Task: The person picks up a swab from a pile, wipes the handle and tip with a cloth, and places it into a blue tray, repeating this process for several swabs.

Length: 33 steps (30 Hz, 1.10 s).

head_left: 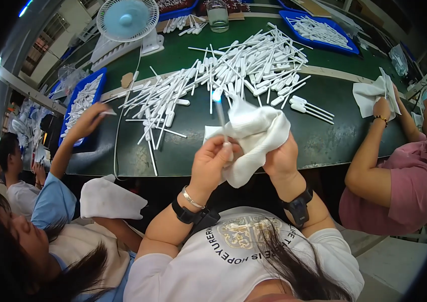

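Observation:
My left hand point(208, 162) pinches a thin white plastic stick point(221, 116) near its lower end. The stick stands nearly upright, and its top end shines bluish-white. Bunched in my right hand point(280, 157) is a white ribbed cloth point(258, 132), which hides most of those fingers. A fold of it hangs down beside my left fingertips; whether it touches the stick I cannot tell. Just beyond both hands spreads a loose pile of white plastic sticks point(253, 63) with oval, paddle-like ends. A few similar sticks point(311, 109) lie to the right of the cloth.
A dark green table point(324, 143) runs across. Blue trays of sticks stand at left point(103, 75) and far right point(357, 49). At the back are a white fan point(127, 19) and a glass jar point(218, 15). Co-workers sit on both sides; a hand point(90, 121) reaches in from the left.

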{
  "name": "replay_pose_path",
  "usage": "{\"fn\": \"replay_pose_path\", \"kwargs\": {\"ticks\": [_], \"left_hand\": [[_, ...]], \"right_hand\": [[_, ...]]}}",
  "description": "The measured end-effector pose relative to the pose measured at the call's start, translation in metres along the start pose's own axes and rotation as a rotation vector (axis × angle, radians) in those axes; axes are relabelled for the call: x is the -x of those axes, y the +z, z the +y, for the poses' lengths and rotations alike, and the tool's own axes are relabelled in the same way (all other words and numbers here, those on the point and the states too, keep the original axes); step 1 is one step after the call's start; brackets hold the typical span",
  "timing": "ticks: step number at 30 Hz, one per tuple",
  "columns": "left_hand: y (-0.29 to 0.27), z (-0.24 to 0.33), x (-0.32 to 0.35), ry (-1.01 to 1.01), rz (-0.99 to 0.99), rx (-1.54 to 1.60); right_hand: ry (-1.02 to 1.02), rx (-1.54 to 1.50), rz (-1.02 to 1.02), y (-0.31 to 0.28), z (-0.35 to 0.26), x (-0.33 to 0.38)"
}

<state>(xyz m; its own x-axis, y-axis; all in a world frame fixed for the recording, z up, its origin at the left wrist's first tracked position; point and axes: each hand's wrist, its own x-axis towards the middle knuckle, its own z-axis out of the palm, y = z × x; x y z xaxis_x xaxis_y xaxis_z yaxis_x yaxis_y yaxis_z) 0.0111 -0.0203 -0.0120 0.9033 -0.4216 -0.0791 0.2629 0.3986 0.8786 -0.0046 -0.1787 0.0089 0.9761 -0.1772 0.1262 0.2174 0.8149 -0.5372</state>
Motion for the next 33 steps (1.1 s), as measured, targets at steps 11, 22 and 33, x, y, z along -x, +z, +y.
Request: {"fn": "replay_pose_path", "kwargs": {"ticks": [11, 22, 33], "left_hand": [[0.002, 0.021, -0.042, 0.220, -0.074, -0.146], [0.011, 0.028, 0.016, -0.031, -0.133, -0.381], [0.007, 0.026, -0.009, -0.073, -0.137, -0.302]], "right_hand": [[0.041, -0.050, 0.204, -0.033, 0.008, 0.003], [0.108, -0.049, 0.073, -0.021, 0.010, 0.009], [0.101, 0.406, -0.062, -0.033, 0.013, 0.022]]}}
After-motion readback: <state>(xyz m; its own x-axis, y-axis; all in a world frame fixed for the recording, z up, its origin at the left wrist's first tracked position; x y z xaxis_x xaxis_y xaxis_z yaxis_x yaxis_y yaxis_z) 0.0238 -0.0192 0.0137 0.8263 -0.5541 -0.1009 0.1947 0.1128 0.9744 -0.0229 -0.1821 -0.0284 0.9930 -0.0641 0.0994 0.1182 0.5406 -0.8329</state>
